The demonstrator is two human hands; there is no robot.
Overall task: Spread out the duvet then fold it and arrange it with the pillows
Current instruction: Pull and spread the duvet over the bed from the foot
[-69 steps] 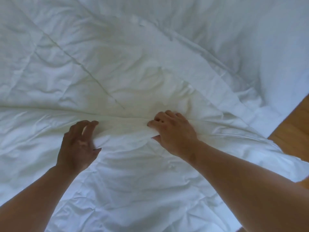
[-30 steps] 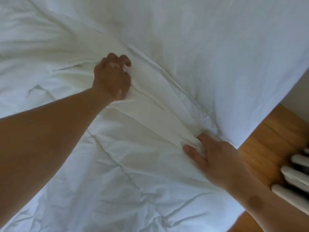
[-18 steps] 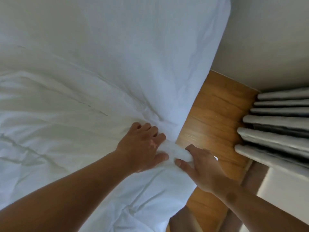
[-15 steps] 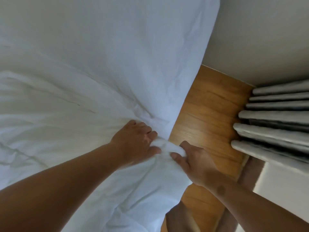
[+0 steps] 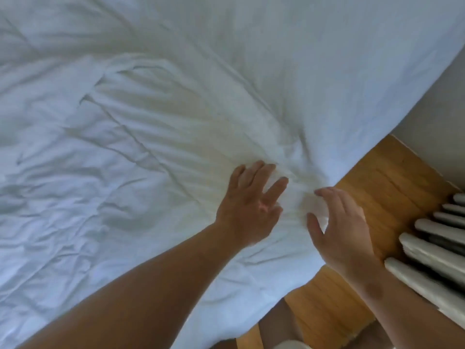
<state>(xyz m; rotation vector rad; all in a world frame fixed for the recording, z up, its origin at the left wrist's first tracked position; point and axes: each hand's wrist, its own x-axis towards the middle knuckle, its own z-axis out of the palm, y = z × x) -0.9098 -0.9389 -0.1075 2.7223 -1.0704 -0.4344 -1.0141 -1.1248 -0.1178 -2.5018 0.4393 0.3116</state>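
The white duvet lies rumpled over the bed and fills most of the view. Its folded edge runs to the bed's right side, where the cloth bunches. My left hand rests flat on that bunched cloth with fingers spread. My right hand hovers just to the right, fingers apart, touching or nearly touching the duvet's edge at the bed's side. Neither hand grips the cloth. No pillows are in view.
The smooth white bed sheet covers the far right of the mattress. Wooden floor runs beside the bed. A white ribbed radiator stands at the right, under a pale wall. My legs show at the bottom.
Both hands slid right along the duvet's edge to the bed's side, pinched the cloth there, and have now let go with fingers spread. The view has swung back left a little.
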